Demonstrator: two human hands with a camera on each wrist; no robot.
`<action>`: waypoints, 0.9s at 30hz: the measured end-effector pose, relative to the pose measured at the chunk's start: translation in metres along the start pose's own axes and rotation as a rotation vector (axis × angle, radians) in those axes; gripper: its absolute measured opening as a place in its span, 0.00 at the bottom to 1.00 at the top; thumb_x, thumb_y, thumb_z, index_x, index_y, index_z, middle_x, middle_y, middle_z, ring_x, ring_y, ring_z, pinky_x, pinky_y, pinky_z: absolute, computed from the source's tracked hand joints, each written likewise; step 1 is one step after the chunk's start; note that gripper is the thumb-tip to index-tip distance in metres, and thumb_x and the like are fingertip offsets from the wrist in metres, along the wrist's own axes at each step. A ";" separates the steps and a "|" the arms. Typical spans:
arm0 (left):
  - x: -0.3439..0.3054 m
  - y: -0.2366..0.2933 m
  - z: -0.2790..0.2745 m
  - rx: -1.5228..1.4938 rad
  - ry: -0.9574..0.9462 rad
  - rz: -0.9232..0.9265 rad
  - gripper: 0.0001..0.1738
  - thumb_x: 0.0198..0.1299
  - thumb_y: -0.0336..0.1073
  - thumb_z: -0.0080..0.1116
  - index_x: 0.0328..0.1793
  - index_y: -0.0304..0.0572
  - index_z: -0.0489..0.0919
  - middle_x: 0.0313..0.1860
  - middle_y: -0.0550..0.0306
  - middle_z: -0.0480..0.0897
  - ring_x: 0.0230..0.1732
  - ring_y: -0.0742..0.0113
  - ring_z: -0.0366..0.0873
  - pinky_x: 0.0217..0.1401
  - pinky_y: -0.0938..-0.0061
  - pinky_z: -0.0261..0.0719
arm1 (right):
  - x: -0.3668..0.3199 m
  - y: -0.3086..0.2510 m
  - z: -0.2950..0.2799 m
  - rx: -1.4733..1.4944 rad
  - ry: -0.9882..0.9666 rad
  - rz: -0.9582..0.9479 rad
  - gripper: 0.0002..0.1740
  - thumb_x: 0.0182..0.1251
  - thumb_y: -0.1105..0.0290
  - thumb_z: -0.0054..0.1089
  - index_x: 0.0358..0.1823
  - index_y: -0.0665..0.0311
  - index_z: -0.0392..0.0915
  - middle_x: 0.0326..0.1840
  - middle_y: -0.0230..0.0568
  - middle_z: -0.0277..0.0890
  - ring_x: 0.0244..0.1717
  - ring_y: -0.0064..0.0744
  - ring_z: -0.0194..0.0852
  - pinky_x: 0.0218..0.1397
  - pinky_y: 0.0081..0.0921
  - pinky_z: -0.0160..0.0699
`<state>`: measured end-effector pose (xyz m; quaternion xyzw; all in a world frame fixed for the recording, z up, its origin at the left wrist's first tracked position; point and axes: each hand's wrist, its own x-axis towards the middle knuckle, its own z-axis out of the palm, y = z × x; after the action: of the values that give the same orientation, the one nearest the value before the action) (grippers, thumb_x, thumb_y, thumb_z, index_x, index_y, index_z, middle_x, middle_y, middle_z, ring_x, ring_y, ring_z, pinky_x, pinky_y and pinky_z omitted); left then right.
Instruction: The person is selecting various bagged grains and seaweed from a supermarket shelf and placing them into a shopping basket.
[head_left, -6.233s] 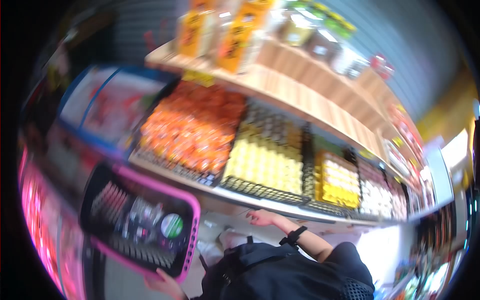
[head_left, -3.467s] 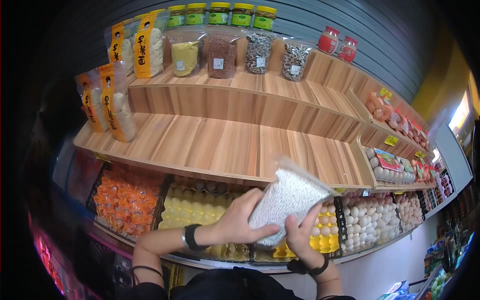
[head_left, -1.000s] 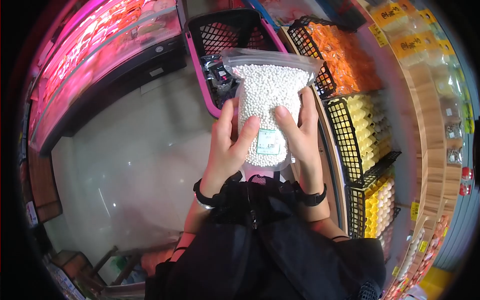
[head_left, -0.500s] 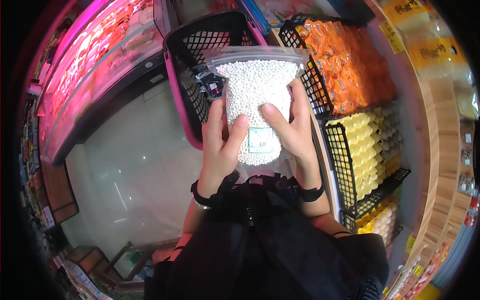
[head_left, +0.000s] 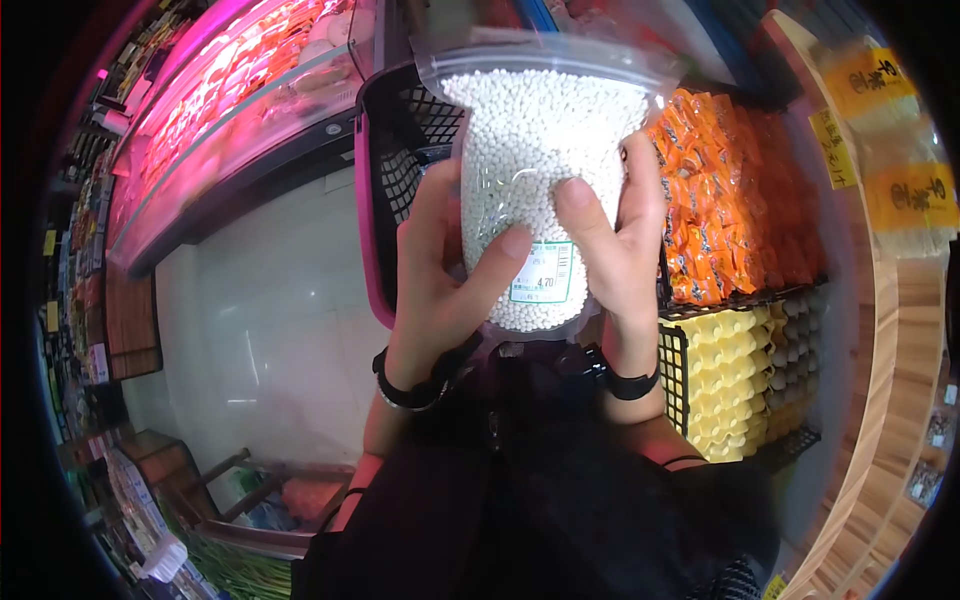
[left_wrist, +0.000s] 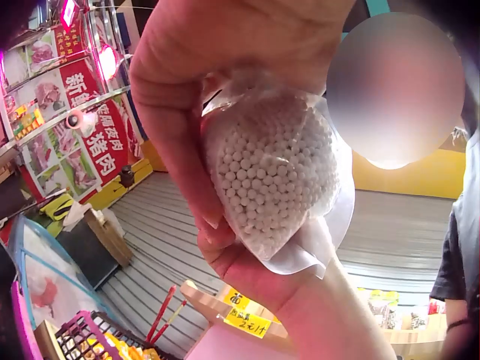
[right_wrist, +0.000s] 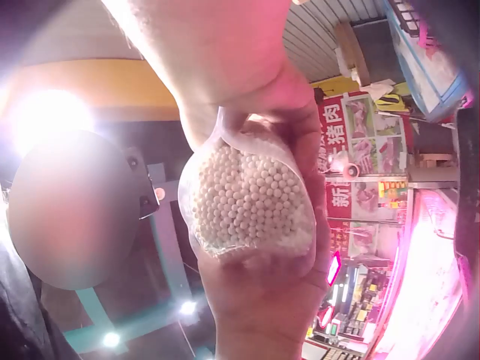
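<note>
In the head view, a clear zip-top bag of small white pearls stands upright between my two hands. My left hand grips its left side, thumb across the front. On the other side my right hand holds it the same way, thumb pressed on the front. Below the thumbs sits a white and green price label reading 4.70. Both wrist views show the rounded underside of the bag with the pearls packed against the plastic; most fingers are hidden behind it in the head view.
A black basket with a pink rim is partly hidden behind the bag. To the right are orange-wrapped packets, yellow egg trays and a wooden shelf. A pink-lit display case runs along the left, beside the tiled floor.
Earlier my left hand held the basket; then both hands held the bag before the shelf. The view has since turned down, and over the last half second the bag has come closer to the head.
</note>
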<state>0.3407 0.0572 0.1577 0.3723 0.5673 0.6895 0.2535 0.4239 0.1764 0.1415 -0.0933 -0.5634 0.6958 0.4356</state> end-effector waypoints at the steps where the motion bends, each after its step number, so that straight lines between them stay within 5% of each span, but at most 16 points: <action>1: 0.005 0.002 0.002 -0.001 0.009 0.024 0.28 0.56 0.28 0.59 0.62 0.33 0.63 0.42 0.52 0.82 0.44 0.73 0.78 0.47 0.79 0.74 | 0.004 0.000 -0.003 -0.048 -0.021 -0.020 0.23 0.58 0.68 0.66 0.47 0.68 0.63 0.45 0.38 0.69 0.47 0.22 0.67 0.52 0.21 0.67; 12: 0.009 0.011 0.014 -0.239 0.040 0.191 0.30 0.58 0.27 0.57 0.64 0.31 0.59 0.48 0.49 0.79 0.47 0.71 0.77 0.49 0.77 0.73 | 0.015 -0.031 0.007 0.073 -0.103 -0.090 0.27 0.56 0.74 0.65 0.53 0.71 0.61 0.48 0.42 0.72 0.49 0.25 0.71 0.51 0.23 0.71; 27: 0.011 0.009 0.014 -0.223 0.037 0.164 0.25 0.61 0.27 0.54 0.62 0.31 0.60 0.49 0.50 0.78 0.47 0.72 0.76 0.49 0.78 0.73 | 0.015 -0.018 0.004 0.022 -0.071 -0.065 0.27 0.57 0.71 0.67 0.53 0.72 0.62 0.46 0.41 0.73 0.47 0.25 0.71 0.51 0.22 0.70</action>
<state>0.3460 0.0716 0.1700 0.3740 0.4596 0.7733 0.2255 0.4211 0.1840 0.1645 -0.0457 -0.5735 0.6904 0.4386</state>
